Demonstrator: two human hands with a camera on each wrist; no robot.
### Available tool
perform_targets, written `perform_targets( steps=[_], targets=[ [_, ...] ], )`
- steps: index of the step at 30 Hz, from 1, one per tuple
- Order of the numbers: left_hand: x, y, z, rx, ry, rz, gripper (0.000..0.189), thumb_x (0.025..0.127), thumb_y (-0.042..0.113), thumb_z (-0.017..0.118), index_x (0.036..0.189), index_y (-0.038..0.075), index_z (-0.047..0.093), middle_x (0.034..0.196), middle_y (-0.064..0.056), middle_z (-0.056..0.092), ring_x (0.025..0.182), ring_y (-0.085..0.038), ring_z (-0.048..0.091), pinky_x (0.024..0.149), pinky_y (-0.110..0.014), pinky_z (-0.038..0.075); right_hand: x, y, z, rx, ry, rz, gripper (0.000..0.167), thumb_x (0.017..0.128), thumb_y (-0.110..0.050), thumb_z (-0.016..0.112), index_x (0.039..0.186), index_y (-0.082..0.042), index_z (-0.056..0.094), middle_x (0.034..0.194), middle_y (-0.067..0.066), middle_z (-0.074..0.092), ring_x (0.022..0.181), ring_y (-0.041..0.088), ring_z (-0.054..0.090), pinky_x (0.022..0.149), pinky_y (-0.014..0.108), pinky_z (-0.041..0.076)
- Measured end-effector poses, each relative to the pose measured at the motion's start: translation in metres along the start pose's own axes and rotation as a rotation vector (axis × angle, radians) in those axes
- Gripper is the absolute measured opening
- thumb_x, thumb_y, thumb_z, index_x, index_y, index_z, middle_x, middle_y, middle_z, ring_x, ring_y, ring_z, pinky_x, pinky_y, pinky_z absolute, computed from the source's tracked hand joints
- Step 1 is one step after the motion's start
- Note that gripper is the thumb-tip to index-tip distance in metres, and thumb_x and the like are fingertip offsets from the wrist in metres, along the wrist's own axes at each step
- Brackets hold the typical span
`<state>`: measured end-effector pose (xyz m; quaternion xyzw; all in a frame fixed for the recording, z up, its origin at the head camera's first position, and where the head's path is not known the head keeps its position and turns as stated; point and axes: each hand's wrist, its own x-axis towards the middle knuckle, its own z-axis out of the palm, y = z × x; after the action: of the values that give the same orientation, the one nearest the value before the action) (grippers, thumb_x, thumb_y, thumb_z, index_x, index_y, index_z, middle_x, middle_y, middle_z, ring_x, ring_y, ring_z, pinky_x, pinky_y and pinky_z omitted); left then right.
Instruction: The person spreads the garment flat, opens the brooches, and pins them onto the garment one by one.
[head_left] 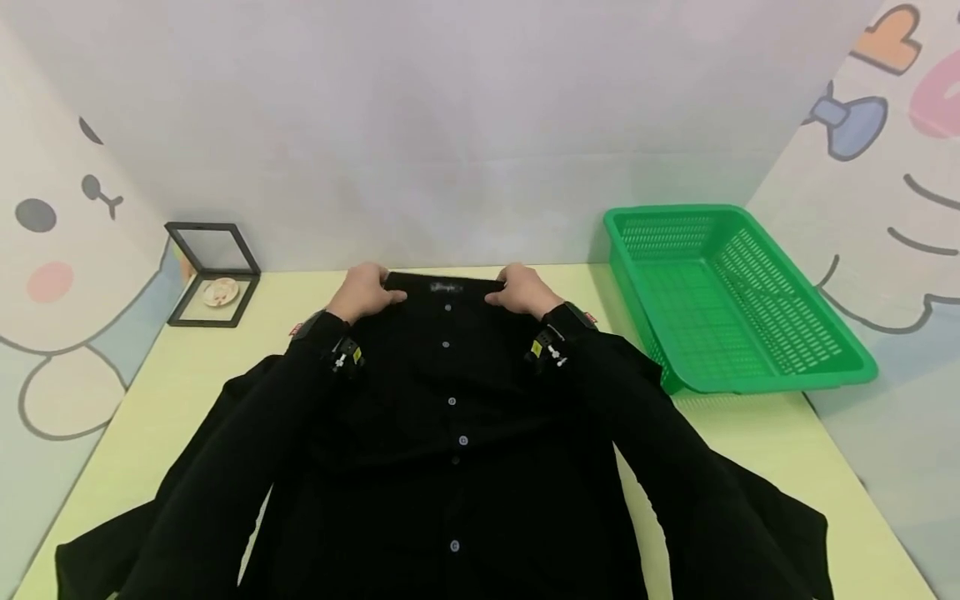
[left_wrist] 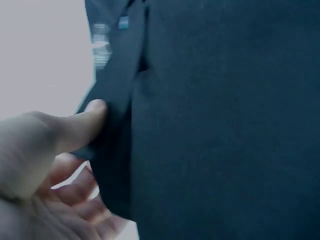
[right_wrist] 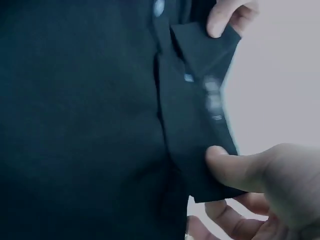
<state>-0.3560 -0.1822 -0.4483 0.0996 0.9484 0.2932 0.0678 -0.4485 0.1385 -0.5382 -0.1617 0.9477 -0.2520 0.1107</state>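
A black button-up shirt (head_left: 450, 483) lies front side up on the pale yellow table, its collar (head_left: 465, 287) at the far end. My left hand (head_left: 365, 292) pinches the collar's left end between thumb and fingers. At the collar's right end, my right hand (head_left: 525, 290) pinches it the same way. In the left wrist view the thumb (left_wrist: 82, 127) presses on the dark cloth, with the fingers curled beneath. The right wrist view has the thumb (right_wrist: 232, 167) on top of the collar near a blurred white label (right_wrist: 213, 97).
A green plastic basket (head_left: 757, 387) stands at the right rear of the table (head_left: 300, 292). At the left rear is an open black frame-like case (head_left: 176, 312) with a small round pale item (head_left: 221, 292) inside. Walls with cartoon prints enclose the table's back and sides.
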Motion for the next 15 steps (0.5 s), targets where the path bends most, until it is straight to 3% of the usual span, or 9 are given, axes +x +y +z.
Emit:
perform_targets(
  steps=[3,6,8,11,15],
  targets=[
    [-0.018,0.02,-0.016,-0.062,0.14,0.092,0.045,0.104,0.021,0.065,0.078,0.01,0.029,0.072,-0.008,0.026,0.069,-0.028,0.028,0.075,-0.044,0.024,-0.017,-0.016,-0.02,0.035,0.107,-0.066,0.05,0.105,-0.043,0.059,0.137,-0.005,0.055,0.123,0.017,0.059,0.103,0.031,0.058,0.088,0.041,0.048],
    [-0.025,0.03,-0.031,-0.134,0.274,0.18,0.027,0.106,0.02,0.062,0.089,0.002,0.05,0.084,-0.017,0.051,0.083,-0.035,0.052,0.084,-0.04,0.041,-0.055,-0.061,-0.056,0.119,0.156,-0.107,0.05,0.109,-0.039,0.05,0.144,-0.003,0.046,0.127,0.019,0.058,0.104,0.032,0.058,0.088,0.044,0.044],
    [-0.026,0.033,-0.037,-0.157,0.34,0.229,0.023,0.107,0.021,0.06,0.103,-0.001,0.056,0.099,-0.023,0.058,0.1,-0.04,0.058,0.097,-0.045,0.048,-0.078,-0.086,-0.077,0.162,0.182,-0.145,0.045,0.111,-0.036,0.047,0.14,-0.003,0.045,0.116,0.018,0.056,0.094,0.031,0.054,0.084,0.045,0.04],
    [-0.026,0.036,-0.047,-0.167,0.374,0.292,0.028,0.109,0.024,0.055,0.12,-0.002,0.054,0.108,-0.024,0.057,0.1,-0.04,0.055,0.093,-0.045,0.045,-0.097,-0.107,-0.096,0.18,0.228,-0.202,0.038,0.112,-0.029,0.044,0.136,-0.001,0.043,0.104,0.015,0.051,0.086,0.029,0.048,0.08,0.043,0.036],
    [-0.028,0.037,-0.056,-0.133,0.323,0.338,0.032,0.111,0.029,0.049,0.122,-0.001,0.046,0.096,-0.018,0.048,0.083,-0.032,0.042,0.08,-0.045,0.031,-0.103,-0.108,-0.107,0.173,0.253,-0.263,0.037,0.112,-0.029,0.042,0.134,0.001,0.04,0.102,0.015,0.047,0.089,0.029,0.048,0.082,0.042,0.037]
  ],
)
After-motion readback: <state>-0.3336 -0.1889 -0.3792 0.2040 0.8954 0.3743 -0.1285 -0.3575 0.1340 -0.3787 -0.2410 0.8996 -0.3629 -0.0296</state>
